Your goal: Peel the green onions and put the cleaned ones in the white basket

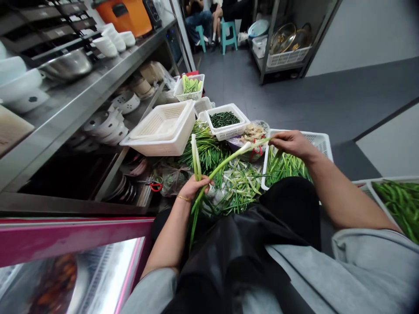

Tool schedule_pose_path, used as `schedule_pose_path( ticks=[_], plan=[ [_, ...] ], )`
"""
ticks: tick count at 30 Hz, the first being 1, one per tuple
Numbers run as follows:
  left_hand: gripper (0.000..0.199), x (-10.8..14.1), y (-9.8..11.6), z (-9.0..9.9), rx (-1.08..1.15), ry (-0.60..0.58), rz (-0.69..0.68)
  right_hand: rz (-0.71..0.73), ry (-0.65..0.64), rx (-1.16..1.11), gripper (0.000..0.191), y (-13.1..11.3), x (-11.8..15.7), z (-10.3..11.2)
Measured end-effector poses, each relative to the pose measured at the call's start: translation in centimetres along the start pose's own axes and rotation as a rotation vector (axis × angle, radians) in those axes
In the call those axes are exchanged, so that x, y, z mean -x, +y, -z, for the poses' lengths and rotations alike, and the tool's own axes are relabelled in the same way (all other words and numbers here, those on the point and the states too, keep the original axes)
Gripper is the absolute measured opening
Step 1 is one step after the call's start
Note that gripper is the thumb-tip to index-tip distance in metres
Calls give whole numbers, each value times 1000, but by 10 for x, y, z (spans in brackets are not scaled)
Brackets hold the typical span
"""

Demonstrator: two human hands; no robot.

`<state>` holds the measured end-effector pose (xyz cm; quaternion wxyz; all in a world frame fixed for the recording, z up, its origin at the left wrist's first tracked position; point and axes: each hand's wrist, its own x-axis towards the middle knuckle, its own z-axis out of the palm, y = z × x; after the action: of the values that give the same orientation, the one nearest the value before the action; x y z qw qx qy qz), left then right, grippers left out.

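My left hand [195, 186] is closed round several green onions [196, 161], their white ends pointing up and their green leaves hanging below. One green onion [225, 162] slants from this hand up to the right. At its white end, my right hand [291, 143] pinches a thin strip or the root tip with thumb and fingers. Beneath the hands lies a pile of loose green trimmings [240, 185]. A heap of uncut green stalks [209, 150] lies just behind my left hand.
Beyond are an empty white tub [188, 114], a basket of dark green chillies [224, 119] and a bowl [253, 133]. A white basket [322, 141] of greens stands right. Metal shelves [98, 83] run along the left. Seated people [204, 19] are far back.
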<state>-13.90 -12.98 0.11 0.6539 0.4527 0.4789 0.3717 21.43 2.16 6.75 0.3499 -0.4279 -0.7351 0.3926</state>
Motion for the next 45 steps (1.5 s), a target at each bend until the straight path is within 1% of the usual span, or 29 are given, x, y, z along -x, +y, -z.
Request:
schedule_pose_path(
  ticks=[2, 3, 4, 5, 6, 7, 9, 10, 11, 12, 14, 16, 17, 19, 21, 22, 23, 24, 26, 27, 28, 30, 31, 33, 36, 38, 39, 42, 45],
  plan=[
    [39, 8, -4, 7, -15, -10, 17, -25, 137, -53, 21, 10, 1, 21],
    [39, 11, -5, 10, -15, -2, 20, -30, 232, -84, 21, 17, 1, 26],
    [40, 14, -4, 12, -8, 18, 21, -41, 319, -101, 21, 24, 1, 28],
    [40, 16, -4, 14, 5, 45, 20, -71, 353, -96, 22, 32, 0, 26],
    [40, 17, -3, 16, 22, 73, 16, -129, 298, -62, 24, 40, 0, 20],
    [40, 17, -1, 17, 42, 93, 11, -210, 163, 4, 26, 47, 0, 11],
    [40, 14, 0, 18, 88, 96, -2, -366, -190, 163, 31, 57, 0, -18],
    [41, 12, 0, 18, 109, 78, -4, -409, -337, 215, 33, 57, 0, -36],
    [41, 8, 0, 16, 126, 55, -1, -407, -424, 207, 36, 54, 0, -54],
    [42, 5, -1, 14, 135, 30, 10, -364, -457, 128, 42, 47, 0, -71],
    [44, -3, -4, 6, 121, -28, 65, -207, -466, -194, 54, 25, -2, -103],
    [46, -11, -5, -5, 75, -71, 122, -68, -434, -517, 53, 0, -7, -128],
    [46, -13, -5, -11, 42, -64, 117, -50, -395, -597, 47, -12, -9, -138],
    [43, -18, -3, -23, -38, 17, 33, -100, -281, -586, 37, -28, -14, -150],
    [41, -20, 1, -31, -108, 142, -75, -182, -196, -476, 34, -35, -18, -152],
    [41, -20, 2, -34, -121, 169, -96, -204, -195, -429, 34, -35, -18, -150],
    [40, -19, 3, -35, -108, 153, -88, -207, -230, -401, 34, -34, -18, -145],
    [40, -18, 3, -35, -66, 103, -64, -198, -298, -392, 34, -31, -18, -138],
    [42, -15, 2, -33, 64, -36, -4, -157, -452, -401, 34, -24, -15, -120],
    [43, -14, 1, -32, 124, -90, 17, -131, -500, -410, 35, -19, -14, -110],
    [43, -13, -1, -31, 168, -117, 27, -111, -508, -423, 35, -15, -13, -102],
    [43, -14, -2, -32, 194, -106, 28, -101, -424, -457, 36, -7, -11, -94],
    [43, -16, -2, -33, 183, -86, 27, -118, -367, -474, 36, -4, -10, -95],
    [44, -21, -1, -37, 133, -37, 23, -195, -300, -493, 37, -2, -9, -107],
    [46, -27, 1, -43, 26, 38, 23, -316, -300, -471, 36, -8, -9, -137],
    [46, -27, 0, -45, 12, 58, 32, -327, -364, -467, 35, -13, -9, -148],
    [47, -26, -1, -44, 35, 47, 41, -310, -417, -477, 35, -16, -9, -149],
    [50, -21, -3, -44, 174, -62, 58, -232, -613, -539, 36, -21, -8, -139],
    [55, -20, -7, -46, 314, -161, 17, -177, -673, -599, 38, -25, -8, -127]
  ],
)
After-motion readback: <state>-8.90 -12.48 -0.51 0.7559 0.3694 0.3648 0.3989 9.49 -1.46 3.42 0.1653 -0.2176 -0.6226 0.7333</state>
